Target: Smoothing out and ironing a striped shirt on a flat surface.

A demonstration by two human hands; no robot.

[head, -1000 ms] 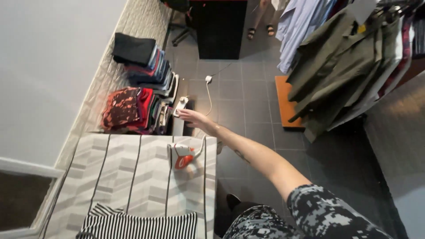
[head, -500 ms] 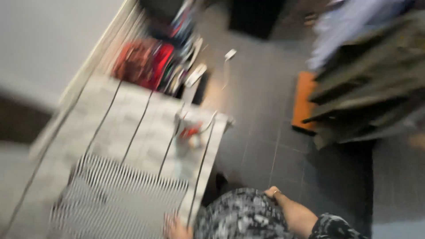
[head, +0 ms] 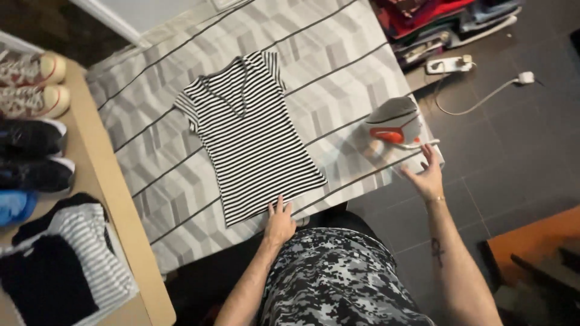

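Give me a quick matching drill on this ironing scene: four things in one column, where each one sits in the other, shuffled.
Things:
1. striped T-shirt
2. iron
3. left hand
4. sneakers

Places:
A. on the wooden shelf at the left edge of the view
B. spread flat in the middle of the ironing board
C. on the shirt's bottom hem
D. at the board's right end, near the right hand

Pairs: 1-B, 2-D, 3-C, 4-A
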